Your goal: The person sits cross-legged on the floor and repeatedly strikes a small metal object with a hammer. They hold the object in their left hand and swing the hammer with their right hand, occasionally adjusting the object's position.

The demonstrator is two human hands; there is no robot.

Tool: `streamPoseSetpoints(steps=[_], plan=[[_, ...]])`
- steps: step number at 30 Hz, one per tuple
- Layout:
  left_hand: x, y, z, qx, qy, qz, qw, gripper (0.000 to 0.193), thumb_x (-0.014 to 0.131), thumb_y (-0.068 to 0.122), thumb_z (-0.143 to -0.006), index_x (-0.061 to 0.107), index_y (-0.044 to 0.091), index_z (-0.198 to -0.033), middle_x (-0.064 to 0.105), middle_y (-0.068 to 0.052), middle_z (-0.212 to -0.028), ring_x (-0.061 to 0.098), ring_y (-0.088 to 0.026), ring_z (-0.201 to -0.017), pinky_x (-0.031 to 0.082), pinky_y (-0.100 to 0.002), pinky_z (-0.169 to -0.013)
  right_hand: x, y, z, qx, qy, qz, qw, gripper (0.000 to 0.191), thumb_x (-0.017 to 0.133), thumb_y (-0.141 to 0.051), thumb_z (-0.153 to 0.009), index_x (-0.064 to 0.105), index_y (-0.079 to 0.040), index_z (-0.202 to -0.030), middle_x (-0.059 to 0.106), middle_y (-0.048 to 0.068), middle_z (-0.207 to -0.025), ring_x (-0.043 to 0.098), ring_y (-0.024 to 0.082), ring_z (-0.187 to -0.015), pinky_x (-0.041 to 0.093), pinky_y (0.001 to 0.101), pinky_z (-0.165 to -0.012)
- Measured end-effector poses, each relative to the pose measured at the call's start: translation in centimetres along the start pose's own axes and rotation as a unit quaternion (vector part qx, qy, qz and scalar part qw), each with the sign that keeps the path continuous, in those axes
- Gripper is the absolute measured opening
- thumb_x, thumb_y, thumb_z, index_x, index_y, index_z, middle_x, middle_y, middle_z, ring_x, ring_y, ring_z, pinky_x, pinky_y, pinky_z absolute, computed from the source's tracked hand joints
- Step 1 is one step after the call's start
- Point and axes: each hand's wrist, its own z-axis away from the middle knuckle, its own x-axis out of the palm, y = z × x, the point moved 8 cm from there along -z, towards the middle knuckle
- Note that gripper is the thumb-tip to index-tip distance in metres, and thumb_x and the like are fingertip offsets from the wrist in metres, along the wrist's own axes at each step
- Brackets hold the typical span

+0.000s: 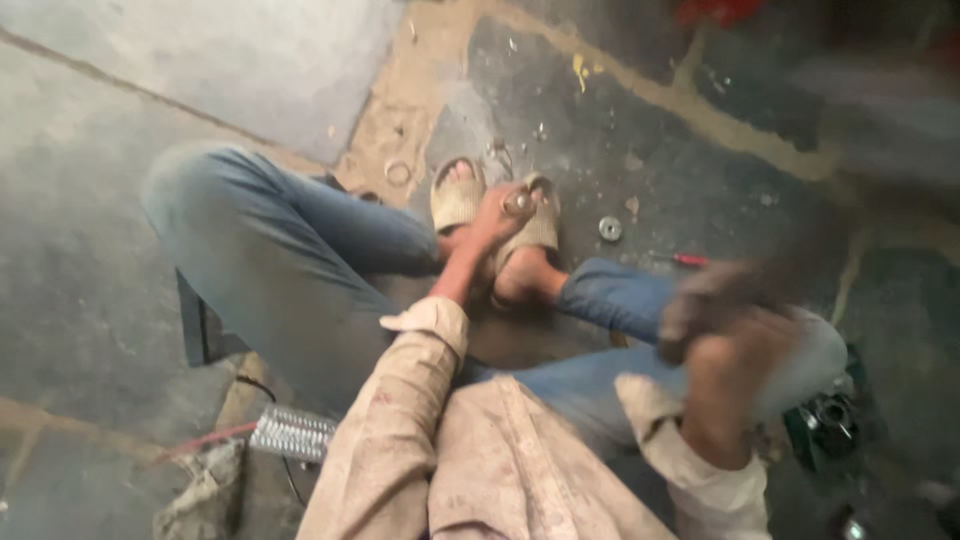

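Grimy concrete floor [120,260] fills the view, dark and stained, with sandy seams running across it and small bits of metal scattered about. The person sits low on it in blue jeans [290,260] and woven sandals [458,200], knees spread.

The left hand [500,215] reaches forward on a straight arm, in a dirty beige sleeve [400,400], down to the feet. Its fingers [527,192] are curled around a small round shiny metal part [518,203], held just above the sandals; the grip looks closed on it.

The right hand [715,305] is raised nearer the camera over the right knee and is badly blurred. It appears bunched around something dark, but I cannot tell what it holds or how far the fingers are closed.

On the floor just right of the sandals lies a metal washer [610,229], and further right a small red-handled tool [688,260]. A thin ring [398,172] lies on the sandy seam beyond the toes. Near the lower left sits a ribbed metal piece [292,434] with a red wire [205,440] beside it. At the lower right, by the knee, stands a dark mechanical part [825,425]
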Motion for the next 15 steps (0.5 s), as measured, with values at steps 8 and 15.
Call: streamPoseSetpoints(steps=[8, 15], plan=[[0.0, 1.2, -0.1, 0.16, 0.016, 0.032, 0.986, 0.036, 0.072, 0.024, -0.093, 0.064, -0.001, -0.118, 0.068, -0.022, -0.102, 0.064, -0.042, -0.092, 0.052, -0.045, -0.078, 5.8, 13.2, 2.3, 0.114, -0.147, 0.419, 0.889, 0.047, 0.055, -0.045, -0.107, 0.068, -0.001, -0.096, 0.064, 0.019, -0.072, 0.061, 0.04, -0.071, 0.047, 0.0474, -0.059], [0.2, -3.3, -1.1, -0.052, -0.02, 0.023, 0.998, 0.031, 0.073, 0.032, -0.09, 0.066, 0.004, -0.101, 0.068, -0.018, -0.085, 0.067, -0.029, -0.077, 0.052, -0.042, -0.071, 3.1, 13.4, 1.5, 0.178, -0.052, 0.254, 0.949, 0.053, 0.05, -0.047, -0.107, 0.061, -0.001, -0.083, 0.058, 0.007, -0.06, 0.059, 0.017, -0.054, 0.046, 0.0368, -0.051]])
